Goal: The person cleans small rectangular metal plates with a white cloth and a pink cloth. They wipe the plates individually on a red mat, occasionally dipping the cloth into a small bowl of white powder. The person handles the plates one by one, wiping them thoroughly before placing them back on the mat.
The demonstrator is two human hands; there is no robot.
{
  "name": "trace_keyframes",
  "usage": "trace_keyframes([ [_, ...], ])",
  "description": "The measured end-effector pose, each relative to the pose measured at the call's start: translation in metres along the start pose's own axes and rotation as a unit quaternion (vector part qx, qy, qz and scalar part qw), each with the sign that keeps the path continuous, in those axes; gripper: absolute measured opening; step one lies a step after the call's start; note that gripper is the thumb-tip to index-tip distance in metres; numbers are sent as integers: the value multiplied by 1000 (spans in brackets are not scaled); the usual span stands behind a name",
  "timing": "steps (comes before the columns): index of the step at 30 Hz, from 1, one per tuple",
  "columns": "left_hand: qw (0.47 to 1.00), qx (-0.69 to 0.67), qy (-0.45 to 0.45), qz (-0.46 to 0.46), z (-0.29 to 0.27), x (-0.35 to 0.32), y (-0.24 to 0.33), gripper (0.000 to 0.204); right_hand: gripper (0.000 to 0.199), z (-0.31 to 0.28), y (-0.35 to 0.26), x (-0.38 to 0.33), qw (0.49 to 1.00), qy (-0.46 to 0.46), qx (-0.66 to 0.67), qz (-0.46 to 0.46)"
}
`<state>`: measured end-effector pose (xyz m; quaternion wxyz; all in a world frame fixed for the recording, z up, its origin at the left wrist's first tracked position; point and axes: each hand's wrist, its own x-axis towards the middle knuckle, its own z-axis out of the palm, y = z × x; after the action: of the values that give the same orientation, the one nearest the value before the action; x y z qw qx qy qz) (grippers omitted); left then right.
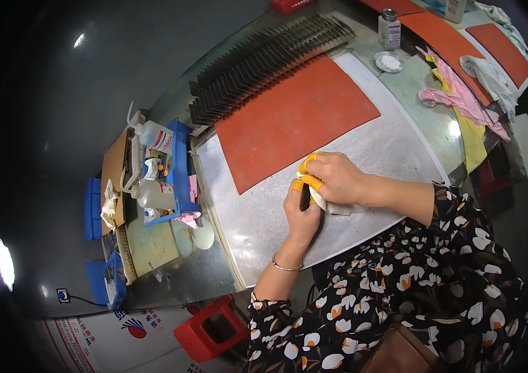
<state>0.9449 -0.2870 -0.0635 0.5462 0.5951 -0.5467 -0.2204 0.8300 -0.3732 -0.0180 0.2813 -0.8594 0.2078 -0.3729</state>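
From my remote seat I read this as a wiping step: a small dark flat piece (305, 198) is being cleaned with a white cloth (338, 206), both sitting low on the grey work plate (394, 149), at about six o'clock from the orange mat (292, 118).

Going from the left, the blue tray (180, 168) with two white squeeze bottles (155, 135) stands off the plate's nine o'clock side, well apart from the work.

The left hand (300, 217) comes up from the lower edge, a thin bangle on the wrist, fingers curled shut around the dark piece, holding it roughly on end.

The right hand (333, 177) reaches in from three o'clock, forearm nearly level, fingers bent down over the top of the piece, pinching the cloth against it. Yellow finger cots (309, 182) cover several fingertips.

At twelve o'clock a long row of dark plates (270, 56) lies fanned along the mat's far edge.

My judgement: the next move calls for a firm left grip while the right draws the cloth along the piece without letting it slip.
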Motion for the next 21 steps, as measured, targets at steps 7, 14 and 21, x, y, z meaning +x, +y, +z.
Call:
trace_keyframes([
  [7, 997, -71, 2, -27, 3, 0, -1, 28, 13, 10, -22, -10, 996, 12, 8, -83],
  [14, 997, -72, -5, -11, 1, -6, -4, 32, 13, -13, 1, 2, 999, 3, 40, 20],
  [21, 990, -130, -53, 25, -3, 0, 9, 23, 15, -39, 5, 12, 988, 38, 131, 74],
])
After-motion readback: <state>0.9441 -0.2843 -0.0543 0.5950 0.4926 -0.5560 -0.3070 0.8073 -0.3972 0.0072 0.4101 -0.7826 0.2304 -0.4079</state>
